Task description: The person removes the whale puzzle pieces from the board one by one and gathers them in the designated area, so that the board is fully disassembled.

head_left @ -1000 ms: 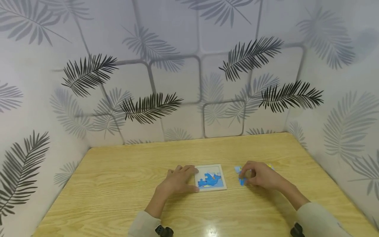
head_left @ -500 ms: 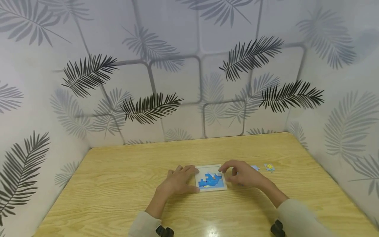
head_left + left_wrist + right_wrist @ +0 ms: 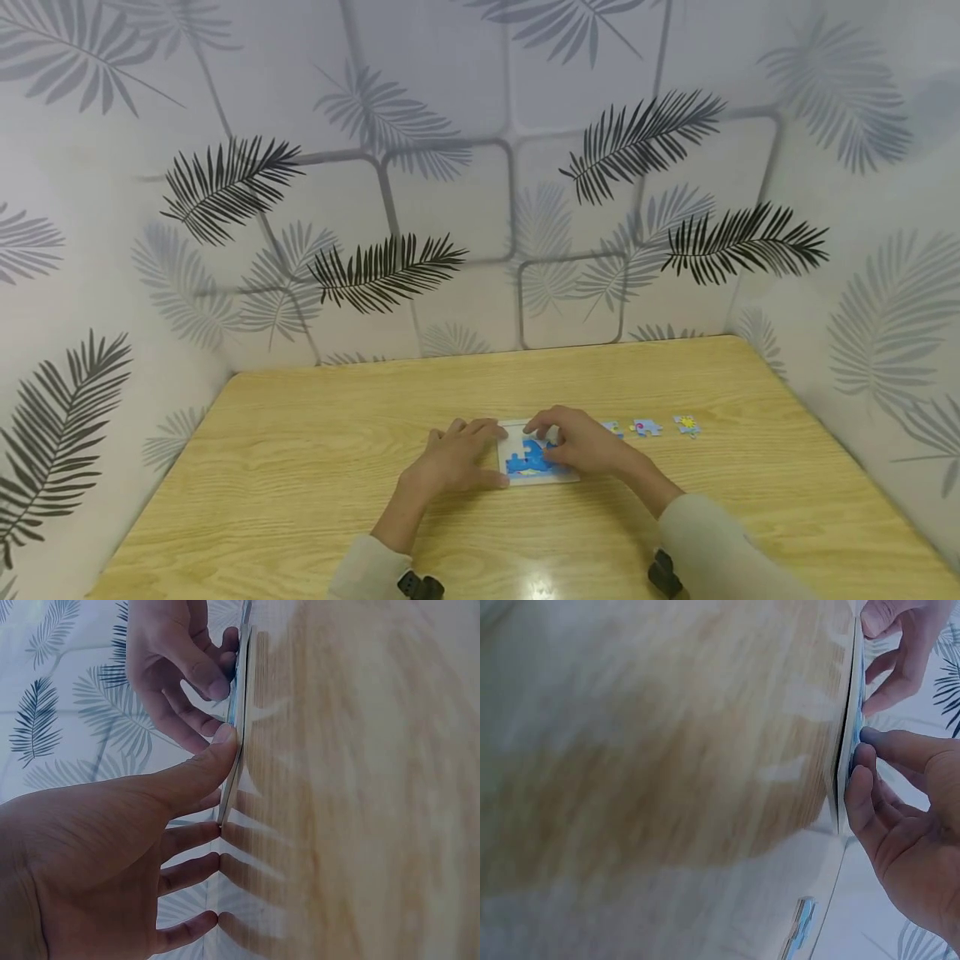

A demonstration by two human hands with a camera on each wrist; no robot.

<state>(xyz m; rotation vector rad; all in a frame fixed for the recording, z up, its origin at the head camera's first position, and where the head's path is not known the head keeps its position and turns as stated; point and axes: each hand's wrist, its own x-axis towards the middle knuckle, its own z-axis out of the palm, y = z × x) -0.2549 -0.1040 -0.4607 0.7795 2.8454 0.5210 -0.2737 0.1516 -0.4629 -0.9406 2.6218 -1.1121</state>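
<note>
A shallow white puzzle frame lies on the wooden table, partly filled with blue pieces that form a cartoon animal. My left hand holds its left side, thumb at the near corner and index finger at the far corner. The left wrist view has that thumb against the frame's edge, other fingers touching the tabletop. Over the frame's right part is my right hand, thumb and index finger bent toward each other around a blue puzzle piece, mostly hidden. In the right wrist view its fingertips touch the frame's top.
Loose jigsaw pieces lie in a row right of the frame: one partly behind the right hand, one with a pink spot, and one with a yellow sun. A leaf-patterned wall encloses the table's back and sides.
My right hand has picked up a blue piece from the loose ones and moved left, onto the frame. The left hand has kept its hold on the frame.
</note>
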